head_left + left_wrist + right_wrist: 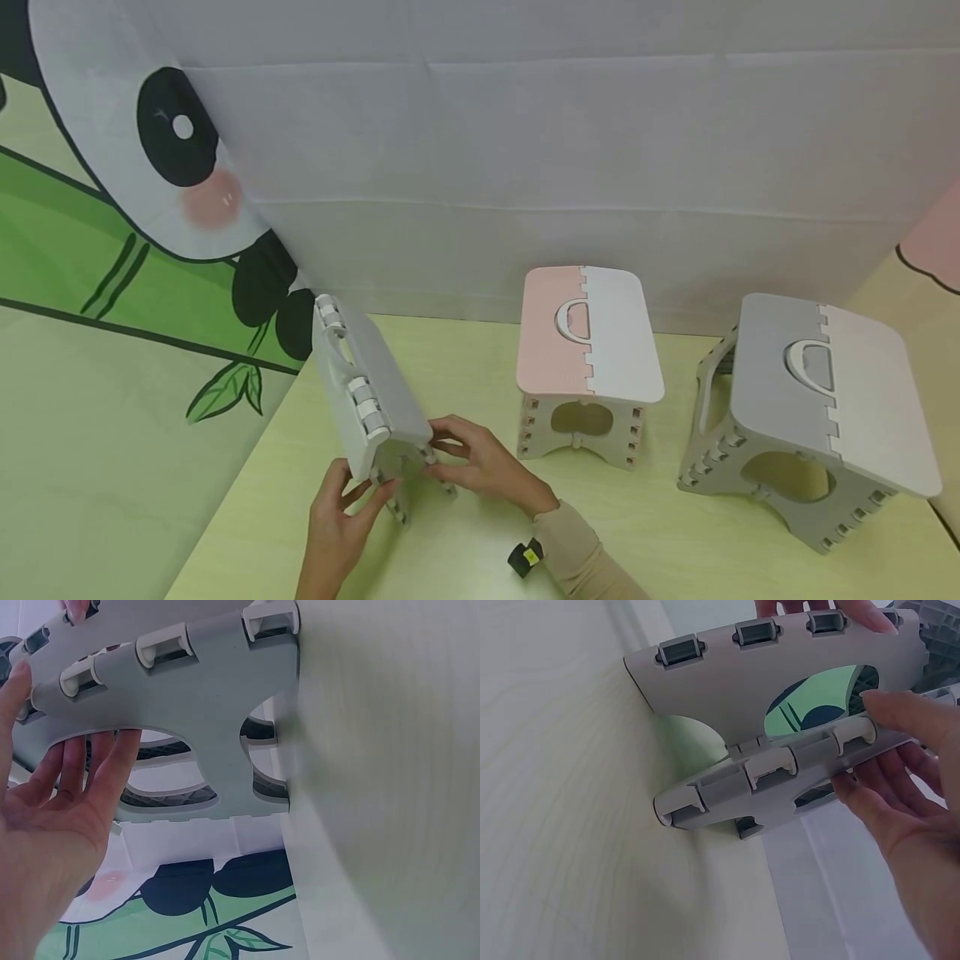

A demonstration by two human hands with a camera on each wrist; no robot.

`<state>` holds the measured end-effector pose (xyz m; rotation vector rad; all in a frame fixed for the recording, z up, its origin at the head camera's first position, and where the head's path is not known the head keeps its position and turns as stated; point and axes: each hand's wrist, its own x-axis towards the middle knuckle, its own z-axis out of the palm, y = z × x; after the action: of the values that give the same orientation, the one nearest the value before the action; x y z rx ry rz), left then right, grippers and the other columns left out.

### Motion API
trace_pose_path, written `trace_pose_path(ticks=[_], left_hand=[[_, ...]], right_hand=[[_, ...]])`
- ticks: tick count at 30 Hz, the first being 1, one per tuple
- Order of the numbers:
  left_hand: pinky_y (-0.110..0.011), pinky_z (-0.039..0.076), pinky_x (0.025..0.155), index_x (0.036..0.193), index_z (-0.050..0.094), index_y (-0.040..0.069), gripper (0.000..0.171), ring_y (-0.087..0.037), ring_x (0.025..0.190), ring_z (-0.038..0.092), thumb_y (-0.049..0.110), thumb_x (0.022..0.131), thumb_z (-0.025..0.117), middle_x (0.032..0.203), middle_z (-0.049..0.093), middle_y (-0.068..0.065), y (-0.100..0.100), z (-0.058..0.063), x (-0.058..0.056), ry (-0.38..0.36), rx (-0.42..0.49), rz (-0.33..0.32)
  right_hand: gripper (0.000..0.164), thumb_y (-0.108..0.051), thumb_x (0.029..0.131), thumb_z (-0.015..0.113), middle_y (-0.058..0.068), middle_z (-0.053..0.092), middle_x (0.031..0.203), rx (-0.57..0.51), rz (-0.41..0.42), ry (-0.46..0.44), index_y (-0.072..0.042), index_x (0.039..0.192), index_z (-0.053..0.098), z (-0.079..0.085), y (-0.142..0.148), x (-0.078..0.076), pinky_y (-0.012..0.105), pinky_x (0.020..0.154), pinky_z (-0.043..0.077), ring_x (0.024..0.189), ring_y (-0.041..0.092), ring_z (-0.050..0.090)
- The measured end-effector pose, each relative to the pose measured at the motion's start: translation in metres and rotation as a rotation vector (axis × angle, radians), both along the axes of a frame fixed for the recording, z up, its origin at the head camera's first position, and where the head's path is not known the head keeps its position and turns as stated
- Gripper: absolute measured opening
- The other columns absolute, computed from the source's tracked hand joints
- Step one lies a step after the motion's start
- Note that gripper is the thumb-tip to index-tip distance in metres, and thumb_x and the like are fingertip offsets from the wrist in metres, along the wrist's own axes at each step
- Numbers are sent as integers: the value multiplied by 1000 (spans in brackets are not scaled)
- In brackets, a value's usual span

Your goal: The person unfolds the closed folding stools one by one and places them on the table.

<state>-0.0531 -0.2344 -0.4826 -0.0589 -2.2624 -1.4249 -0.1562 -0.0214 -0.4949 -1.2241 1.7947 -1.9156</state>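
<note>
A grey-and-white folding stool stands half folded on the table's left side, its two seat halves hinged up into a ridge. My left hand grips the near left leg panel; in the left wrist view its fingers go through the panel's cut-out, thumb at the hinged edge. On the right side, my right hand holds the other leg panel. The right wrist view has its thumb on the hinged edge and fingers beneath. Between the hands the leg panels stand in a narrow V.
A pink-and-white folding stool stands unfolded at the table's middle back. Farther right is a larger grey-and-white unfolded stool. A small black object with a yellow patch is by my right sleeve. A white cloth hangs behind the table.
</note>
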Motion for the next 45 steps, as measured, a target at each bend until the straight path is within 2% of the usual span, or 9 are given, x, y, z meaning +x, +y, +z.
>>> trace_pose_path(ticks=[13,23,32,38,45], left_hand=[[-19,56,87,123,62,3,47,-5,111,62,-10,82,81,116,66,-7,-2,0,0,2,25,-30],[-20,57,87,122,62,2,47,-3,114,62,-12,81,81,118,65,-7,-5,0,0,14,16,-39],[-21,57,88,122,63,3,47,-3,114,61,-11,81,81,118,65,-2,-7,-1,2,6,0,-34],[-20,57,87,122,63,2,50,-3,113,62,-15,79,81,116,64,1,-10,-4,2,42,-5,-41],[-19,57,87,122,63,1,51,-3,114,61,-17,78,80,117,64,0,-12,-5,2,71,-9,-54]], right_hand=[[50,3,96,69,18,53,139,-8,19,-40,-1,142,50,-2,4,-1,37,112,44,133,28,54],[49,1,97,69,16,54,139,-25,4,-20,-3,142,51,-7,4,-3,37,112,44,131,26,55],[51,6,95,69,21,53,137,-22,-13,-3,2,142,49,-5,6,-1,38,112,44,128,32,56],[49,3,95,71,18,55,134,-19,-17,-33,0,140,52,-4,9,-2,38,113,44,126,30,56],[46,1,96,71,16,56,130,-17,-34,-10,-2,139,56,-7,10,-3,39,113,43,124,27,56]])
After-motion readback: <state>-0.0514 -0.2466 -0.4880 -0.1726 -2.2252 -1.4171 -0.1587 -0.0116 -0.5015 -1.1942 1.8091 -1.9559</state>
